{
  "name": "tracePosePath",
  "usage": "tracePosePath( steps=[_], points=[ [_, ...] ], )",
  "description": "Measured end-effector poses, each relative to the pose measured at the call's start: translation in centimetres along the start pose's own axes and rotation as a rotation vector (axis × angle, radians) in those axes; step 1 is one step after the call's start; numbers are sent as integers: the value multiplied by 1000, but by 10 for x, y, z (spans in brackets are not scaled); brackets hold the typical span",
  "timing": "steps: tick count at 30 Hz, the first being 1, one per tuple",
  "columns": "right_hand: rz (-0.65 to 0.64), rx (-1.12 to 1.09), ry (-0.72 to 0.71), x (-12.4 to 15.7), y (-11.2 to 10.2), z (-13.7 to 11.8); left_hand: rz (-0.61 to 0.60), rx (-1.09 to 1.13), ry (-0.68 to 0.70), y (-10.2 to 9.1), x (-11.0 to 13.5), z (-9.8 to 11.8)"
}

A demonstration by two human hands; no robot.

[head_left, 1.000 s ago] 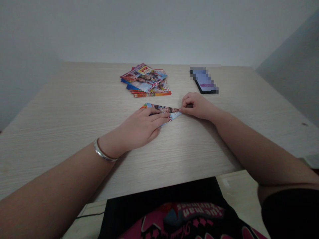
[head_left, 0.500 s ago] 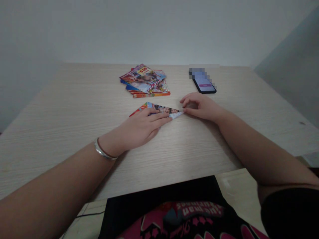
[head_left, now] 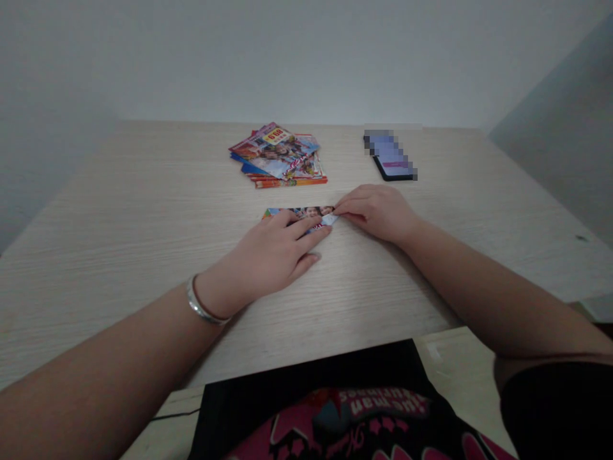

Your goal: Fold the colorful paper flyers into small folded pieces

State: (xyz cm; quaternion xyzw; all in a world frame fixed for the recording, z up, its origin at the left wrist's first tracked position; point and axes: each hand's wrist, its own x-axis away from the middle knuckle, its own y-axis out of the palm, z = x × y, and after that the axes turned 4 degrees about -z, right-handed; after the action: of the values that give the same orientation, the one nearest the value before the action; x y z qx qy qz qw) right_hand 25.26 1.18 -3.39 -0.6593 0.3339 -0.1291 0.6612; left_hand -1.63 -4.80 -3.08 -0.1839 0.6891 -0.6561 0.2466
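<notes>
A folded piece of colourful printed paper (head_left: 311, 211) lies on the table in front of me, narrow and pointed toward the right. My left hand (head_left: 275, 252) rests flat across it with the fingers spread, covering much of its left and middle part. At the paper's right tip, my right hand (head_left: 378, 214) has its fingertips closed together on the corner. How the paper is folded beneath my left fingers is hidden.
Behind the folded paper sits a loose stack of colourful leaflets (head_left: 275, 153). A dark phone (head_left: 390, 156) with a lit, partly blurred screen lies to its right. The pale wooden table (head_left: 143, 191) runs back to a plain wall (head_left: 306, 57).
The paper has turned slightly, its upper edge now nearly level. My right hand has moved left with its fingers closed on the tip. My left hand has shifted slightly right.
</notes>
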Motion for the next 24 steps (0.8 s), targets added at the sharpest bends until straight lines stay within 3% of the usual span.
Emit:
tracePosePath(
  steps=[11,15,24],
  points=[
    [18,-24,1,-3,8,-1,14,85,9,3,-1,-4],
    [3,-55,62,-5,7,-1,6,147,-1,4,0,-3],
    [37,-17,41,-6,10,2,-12,74,22,4,-1,-4]
  ],
)
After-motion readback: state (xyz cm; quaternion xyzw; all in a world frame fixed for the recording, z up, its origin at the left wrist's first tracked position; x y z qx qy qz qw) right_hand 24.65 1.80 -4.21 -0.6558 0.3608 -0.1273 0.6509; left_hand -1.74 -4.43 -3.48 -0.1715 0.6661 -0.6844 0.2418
